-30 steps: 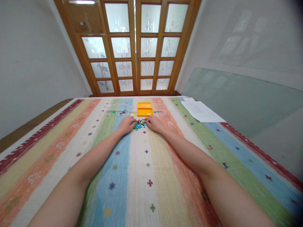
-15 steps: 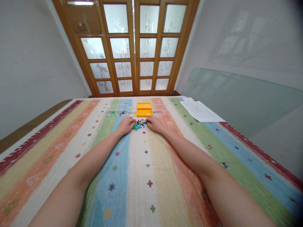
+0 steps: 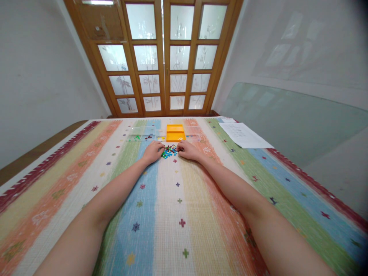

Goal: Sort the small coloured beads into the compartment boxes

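Note:
A small heap of tiny coloured pieces [image 3: 169, 152], blue, green, dark red and white, lies on the striped cloth between my hands. At its left edge rests my left hand [image 3: 153, 152], fingers curled in and touching the pieces. My right hand [image 3: 188, 150] is bent over the right edge of the heap, its fingertips drawn together. Whatever either hand pinches is too small to make out. Just beyond the heap stands an orange-yellow open box [image 3: 176, 133] with two compartments and a few pale pieces in the near one.
Left of the box, a clear plastic tray [image 3: 135, 140] holds green, dark red and yellow pieces in separate groups. Another clear tray [image 3: 197, 138] on the right has a few blue pieces. Printed paper [image 3: 244, 135] lies at the right. Wooden glazed doors [image 3: 165, 76] stand behind the table.

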Motion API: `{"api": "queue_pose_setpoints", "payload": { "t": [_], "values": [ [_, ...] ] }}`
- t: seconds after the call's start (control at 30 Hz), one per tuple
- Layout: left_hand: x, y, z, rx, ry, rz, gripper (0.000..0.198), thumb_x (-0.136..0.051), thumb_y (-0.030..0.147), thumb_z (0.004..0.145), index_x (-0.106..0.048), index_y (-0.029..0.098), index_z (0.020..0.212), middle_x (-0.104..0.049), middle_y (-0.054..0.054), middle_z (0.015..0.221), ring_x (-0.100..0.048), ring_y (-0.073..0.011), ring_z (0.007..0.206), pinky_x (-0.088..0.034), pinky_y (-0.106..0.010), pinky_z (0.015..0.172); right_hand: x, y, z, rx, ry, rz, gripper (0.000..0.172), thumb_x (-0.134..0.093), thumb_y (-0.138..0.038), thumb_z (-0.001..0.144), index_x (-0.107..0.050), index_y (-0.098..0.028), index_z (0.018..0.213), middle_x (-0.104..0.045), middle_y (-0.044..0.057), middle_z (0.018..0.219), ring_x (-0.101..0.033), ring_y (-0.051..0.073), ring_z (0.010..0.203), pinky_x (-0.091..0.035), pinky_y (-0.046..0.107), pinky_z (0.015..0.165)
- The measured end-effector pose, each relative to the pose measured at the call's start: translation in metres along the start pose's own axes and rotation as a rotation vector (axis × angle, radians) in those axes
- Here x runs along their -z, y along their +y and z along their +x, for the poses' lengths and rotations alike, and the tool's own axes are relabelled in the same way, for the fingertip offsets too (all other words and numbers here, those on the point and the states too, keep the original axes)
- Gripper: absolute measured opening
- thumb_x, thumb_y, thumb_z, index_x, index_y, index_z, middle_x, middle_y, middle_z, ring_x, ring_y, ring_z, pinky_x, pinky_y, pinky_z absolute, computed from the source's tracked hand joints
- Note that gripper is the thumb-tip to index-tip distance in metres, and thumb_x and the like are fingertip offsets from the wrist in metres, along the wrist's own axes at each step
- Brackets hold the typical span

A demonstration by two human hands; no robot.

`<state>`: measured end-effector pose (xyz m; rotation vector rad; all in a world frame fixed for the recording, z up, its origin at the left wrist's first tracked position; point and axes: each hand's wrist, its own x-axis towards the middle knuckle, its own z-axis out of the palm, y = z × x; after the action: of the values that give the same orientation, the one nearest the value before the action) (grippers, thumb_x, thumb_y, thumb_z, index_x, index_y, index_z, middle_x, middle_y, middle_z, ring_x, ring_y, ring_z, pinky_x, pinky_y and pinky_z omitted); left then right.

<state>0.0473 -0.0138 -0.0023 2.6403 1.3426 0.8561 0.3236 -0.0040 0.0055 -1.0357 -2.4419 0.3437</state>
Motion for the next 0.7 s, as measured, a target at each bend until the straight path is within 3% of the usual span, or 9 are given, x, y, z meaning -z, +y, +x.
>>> {"api": "queue_pose_setpoints", "payload": {
  "t": [0.27, 0.4, 0.53, 0.7],
  "values": [
    [-0.001, 0.000, 0.000, 0.016, -0.007, -0.006, 0.026, -0.054, 0.030, 0.100, -0.078, 0.021, 0.101, -0.075, -0.009, 0.109, -0.063, -0.0256, 0.108, -0.049, -0.042, 0.102, -0.001, -0.002, 0.001, 0.027, 0.015, 0.020, 0.009, -0.064, -0.018, 0.088, -0.074, -0.017, 0.089, -0.069, 0.006, 0.093, -0.059, 0.020, 0.088, -0.043, 0.028, 0.081],
    [0.001, 0.002, 0.000, 0.023, -0.017, -0.016, 0.026, -0.054, 0.029, 0.099, -0.079, 0.022, 0.101, -0.075, -0.010, 0.109, -0.064, -0.0258, 0.108, -0.049, -0.042, 0.101, -0.003, -0.002, 0.001, -0.051, 0.021, 0.116, 0.011, -0.063, -0.021, 0.090, -0.073, -0.017, 0.087, -0.070, 0.003, 0.087, -0.061, 0.018, 0.082, -0.044, 0.027, 0.076],
    [0.003, 0.004, 0.000, 0.035, -0.033, -0.012, 0.026, -0.054, 0.028, 0.099, -0.079, 0.023, 0.101, -0.075, -0.009, 0.109, -0.064, -0.0260, 0.107, -0.049, -0.042, 0.101, -0.002, -0.003, 0.002, -0.200, 0.134, 0.193, 0.013, -0.061, -0.023, 0.091, -0.072, -0.017, 0.089, -0.072, 0.003, 0.087, -0.062, 0.017, 0.079, -0.045, 0.026, 0.073],
    [0.003, 0.005, -0.001, 0.033, -0.023, -0.012, 0.026, -0.054, 0.028, 0.100, -0.079, 0.023, 0.103, -0.075, -0.008, 0.112, -0.063, -0.0251, 0.109, -0.049, -0.040, 0.103, 0.005, 0.002, 0.011, -0.256, 0.288, 0.092, 0.013, -0.061, -0.021, 0.090, -0.073, -0.017, 0.089, -0.074, 0.006, 0.091, -0.063, 0.019, 0.083, -0.046, 0.029, 0.078]
  ]
}}
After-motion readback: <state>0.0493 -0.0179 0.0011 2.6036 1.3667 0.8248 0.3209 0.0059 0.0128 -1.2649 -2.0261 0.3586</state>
